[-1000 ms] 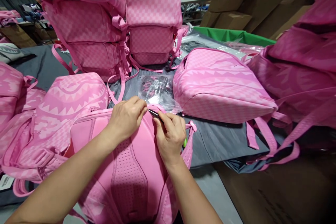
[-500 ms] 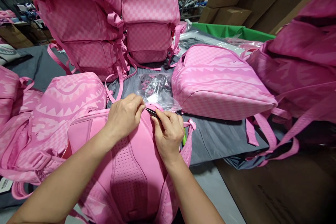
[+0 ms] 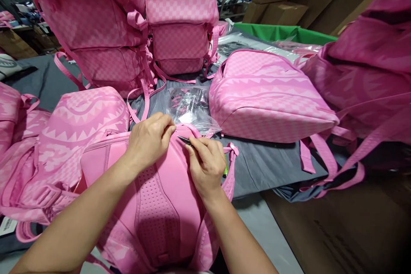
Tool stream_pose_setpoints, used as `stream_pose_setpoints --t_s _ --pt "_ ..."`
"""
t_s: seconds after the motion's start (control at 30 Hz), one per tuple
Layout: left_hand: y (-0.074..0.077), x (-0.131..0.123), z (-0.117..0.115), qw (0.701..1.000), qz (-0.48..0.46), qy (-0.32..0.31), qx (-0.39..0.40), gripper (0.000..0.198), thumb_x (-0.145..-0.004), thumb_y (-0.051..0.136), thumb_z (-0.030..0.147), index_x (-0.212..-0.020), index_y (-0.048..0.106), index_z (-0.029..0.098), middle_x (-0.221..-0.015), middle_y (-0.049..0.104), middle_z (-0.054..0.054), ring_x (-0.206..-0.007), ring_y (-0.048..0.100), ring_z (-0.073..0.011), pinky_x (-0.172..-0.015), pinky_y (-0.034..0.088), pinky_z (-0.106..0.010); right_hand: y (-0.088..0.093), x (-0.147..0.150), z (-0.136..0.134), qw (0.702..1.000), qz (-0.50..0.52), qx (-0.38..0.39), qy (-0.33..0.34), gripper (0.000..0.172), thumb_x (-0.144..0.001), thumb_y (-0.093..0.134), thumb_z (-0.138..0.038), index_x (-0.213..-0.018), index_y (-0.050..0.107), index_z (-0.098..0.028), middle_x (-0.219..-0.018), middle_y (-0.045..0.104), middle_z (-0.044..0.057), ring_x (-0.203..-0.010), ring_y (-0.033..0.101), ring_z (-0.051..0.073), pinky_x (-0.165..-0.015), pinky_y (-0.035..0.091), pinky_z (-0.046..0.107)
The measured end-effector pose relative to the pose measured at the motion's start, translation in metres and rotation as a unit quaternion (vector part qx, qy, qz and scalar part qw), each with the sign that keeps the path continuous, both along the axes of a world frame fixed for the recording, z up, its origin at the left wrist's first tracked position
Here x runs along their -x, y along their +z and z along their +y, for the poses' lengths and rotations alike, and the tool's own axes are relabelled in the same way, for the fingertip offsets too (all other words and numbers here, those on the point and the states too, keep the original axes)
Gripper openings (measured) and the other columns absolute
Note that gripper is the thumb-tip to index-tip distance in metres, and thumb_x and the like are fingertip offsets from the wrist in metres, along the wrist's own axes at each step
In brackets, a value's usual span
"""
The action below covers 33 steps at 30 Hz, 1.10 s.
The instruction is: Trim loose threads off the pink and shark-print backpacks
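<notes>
A pink backpack (image 3: 188, 188) is in front of me with its padded, perforated back panel facing up. At its top edge my left hand (image 3: 149, 139) is closed in a pinch beside the carry loop; whatever is between the fingertips is too small to make out. My right hand (image 3: 207, 162) grips a small dark pointed metal tool (image 3: 183, 139), mostly hidden by the fingers. The tool's tip points left toward the left fingertips, close to the backpack's top seam. Just beyond the hands lies a clear plastic bag (image 3: 189, 105) with dark and pink contents.
Pink checkered backpacks (image 3: 181, 0) stand stacked at the back. One pink bag (image 3: 266, 98) lies on the right of the grey cloth (image 3: 253, 167), another (image 3: 86, 124) on the left. A large pink bag (image 3: 369, 81) is far right. Cardboard boxes (image 3: 282, 13) stand behind green fabric (image 3: 285, 32).
The tool's tip has drawn slightly away from the top edge and looks thinner. Both hands stay almost in place; the whole view has shifted a little.
</notes>
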State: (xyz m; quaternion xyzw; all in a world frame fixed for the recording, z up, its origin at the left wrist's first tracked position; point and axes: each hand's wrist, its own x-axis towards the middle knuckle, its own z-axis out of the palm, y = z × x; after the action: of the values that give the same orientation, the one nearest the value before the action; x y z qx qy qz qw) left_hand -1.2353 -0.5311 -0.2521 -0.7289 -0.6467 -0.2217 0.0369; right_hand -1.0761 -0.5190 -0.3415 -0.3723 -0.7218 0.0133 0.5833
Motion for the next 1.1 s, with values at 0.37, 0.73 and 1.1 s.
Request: stream_pose_setpoints --t_s 0.37,0.73,1.1 --pt "-0.002 0.002 -0.001 1.000 -0.021 0.002 -0.006 0.013 -0.094 0.057 0.024 -0.085 0.064 0.020 -0.083 0.065 0.000 -0.078 0.059 -0.0169 -0.069 0.041 -0.029 0.001 0.007 0.002 0.999 -0.020 0.013 -0.037 0.022 -0.095 0.063 -0.022 -0.115 0.071 -0.019 -0.091 0.070 0.007 -0.084 0.059 0.020 -0.077 0.050 0.033" --pt "-0.001 0.003 -0.001 0.999 -0.051 -0.003 -0.003 0.013 -0.093 0.058 0.024 -0.083 0.064 0.019 -0.083 0.065 0.000 -0.078 0.060 -0.0164 -0.072 0.041 -0.029 0.002 -0.003 -0.005 0.996 0.012 0.006 0.084 0.022 -0.093 0.066 -0.017 -0.115 0.070 -0.019 -0.093 0.069 0.006 -0.084 0.063 0.017 -0.075 0.053 0.031" --pt "-0.003 0.001 -0.007 0.999 -0.035 0.010 -0.019 0.016 -0.096 0.056 0.027 -0.084 0.064 0.020 -0.084 0.065 0.001 -0.079 0.061 -0.0155 -0.067 0.039 -0.028 0.015 0.010 -0.015 0.995 -0.039 0.072 -0.059 0.025 -0.095 0.061 -0.020 -0.117 0.071 -0.013 -0.095 0.068 0.009 -0.085 0.065 0.019 -0.073 0.053 0.030"
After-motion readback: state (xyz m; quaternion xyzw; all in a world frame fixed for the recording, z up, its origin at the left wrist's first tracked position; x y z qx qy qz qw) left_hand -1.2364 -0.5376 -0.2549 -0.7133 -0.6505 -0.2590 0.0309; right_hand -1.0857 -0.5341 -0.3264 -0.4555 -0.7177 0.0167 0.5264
